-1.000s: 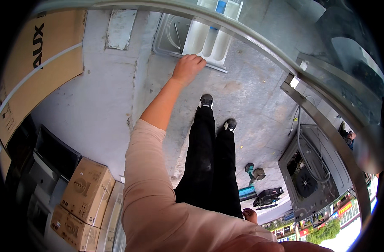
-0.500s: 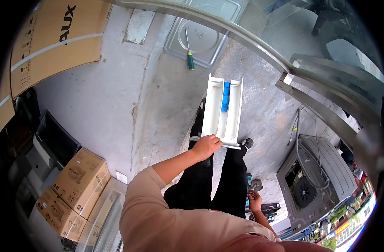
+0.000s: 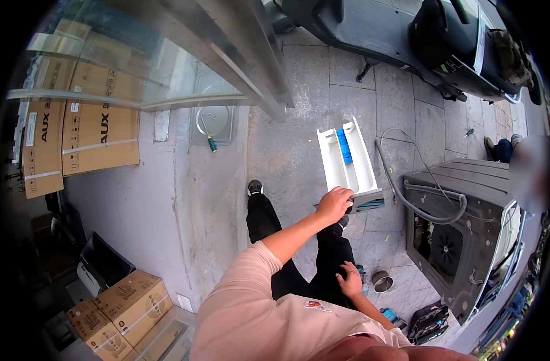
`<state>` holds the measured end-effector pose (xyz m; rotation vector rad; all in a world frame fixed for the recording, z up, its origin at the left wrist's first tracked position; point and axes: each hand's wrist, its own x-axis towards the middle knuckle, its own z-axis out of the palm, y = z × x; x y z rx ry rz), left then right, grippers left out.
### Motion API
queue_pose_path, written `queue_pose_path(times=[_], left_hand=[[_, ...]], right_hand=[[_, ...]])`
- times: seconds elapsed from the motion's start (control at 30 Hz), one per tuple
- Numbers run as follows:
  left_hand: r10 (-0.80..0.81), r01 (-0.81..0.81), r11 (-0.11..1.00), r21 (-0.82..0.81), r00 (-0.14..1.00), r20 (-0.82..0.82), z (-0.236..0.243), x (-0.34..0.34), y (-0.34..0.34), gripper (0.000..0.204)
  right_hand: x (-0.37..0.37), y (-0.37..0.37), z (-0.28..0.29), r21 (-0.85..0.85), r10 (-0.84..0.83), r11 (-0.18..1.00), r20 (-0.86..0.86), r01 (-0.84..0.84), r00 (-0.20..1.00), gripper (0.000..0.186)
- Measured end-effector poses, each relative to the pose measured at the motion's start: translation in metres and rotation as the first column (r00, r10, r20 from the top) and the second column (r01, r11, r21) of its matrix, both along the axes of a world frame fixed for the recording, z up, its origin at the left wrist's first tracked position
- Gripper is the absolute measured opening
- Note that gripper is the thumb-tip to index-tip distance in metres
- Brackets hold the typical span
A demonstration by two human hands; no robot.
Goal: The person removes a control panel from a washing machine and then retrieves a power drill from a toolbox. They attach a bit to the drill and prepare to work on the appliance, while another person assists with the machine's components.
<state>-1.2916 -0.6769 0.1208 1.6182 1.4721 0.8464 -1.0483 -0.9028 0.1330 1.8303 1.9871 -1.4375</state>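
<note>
My left hand (image 3: pixel 334 204) grips a white detergent drawer (image 3: pixel 360 161) by its grey front panel (image 3: pixel 371 200). The drawer is held out over the floor, its long compartments pointing away from me, and a blue insert (image 3: pixel 345 147) sits in it. Part of the panel is hidden behind my fingers. Lower down, my right hand (image 3: pixel 349 279) is beside my thigh with its fingers apart and nothing in it. To the right of the drawer stands a grey washing machine (image 3: pixel 424 195) with an opening in its facing side, and a grey hose (image 3: pixel 401 201) loops from it.
Overhead at left is a metal-framed glass panel (image 3: pixel 269 66). A green-handled screwdriver (image 3: pixel 212 144) lies near a clear tray (image 3: pixel 225 136). Cardboard boxes (image 3: pixel 100 138) stand at left. A scooter (image 3: pixel 359 33) is parked at the far side. A metal can (image 3: pixel 382 281) and black toolbox (image 3: pixel 428 325) sit lower right.
The view has turned right, bringing the scooter into sight. My left hand has carried the drawer rightward, closer to the washing machine. My right hand has come up beside my thigh.
</note>
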Motion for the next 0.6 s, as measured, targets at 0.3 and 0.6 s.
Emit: queue_pose_path(times=[0.3, 0.6], left_hand=[[0.359, -0.365, 0.931, -0.024, 0.924, -0.13, -0.006, 0.095, 0.206, 0.026], [0.604, -0.685, 0.722, -0.097, 0.693, -0.394, -0.115, -0.061, 0.498, 0.028]], right_hand=[[0.139, 0.119, 0.053, 0.02, -0.518, 0.855, -0.043, 0.519, 0.854, 0.042], [0.121, 0.248, -0.001, -0.127, -0.516, 0.845, 0.059, 0.519, 0.854, 0.043]])
